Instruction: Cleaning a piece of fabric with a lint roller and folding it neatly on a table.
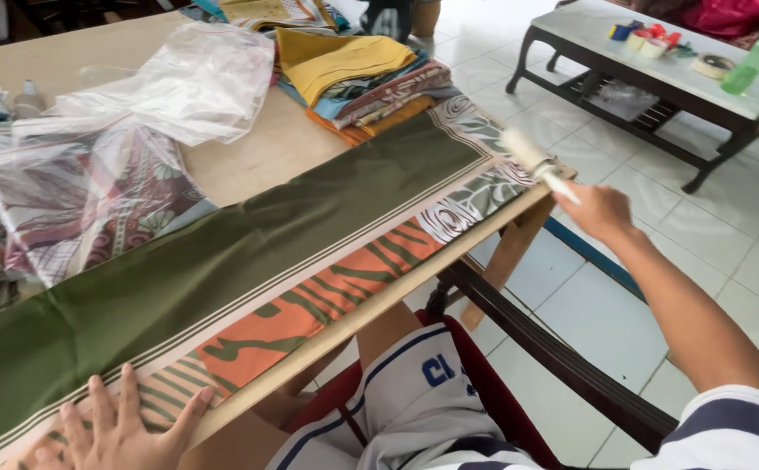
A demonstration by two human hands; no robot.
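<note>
At the table's (pixel 249 165) near edge, your left hand (pixel 118 426) lies flat, fingers spread, pinning the cloth (pixel 223 252) taut. Your right hand (pixel 601 211) is closed on a lint roller (pixel 531 158) over the far corner.

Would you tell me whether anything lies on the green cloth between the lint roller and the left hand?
Nothing visible does. The cloth lies bare from the roller in the right hand to the left hand.
</note>
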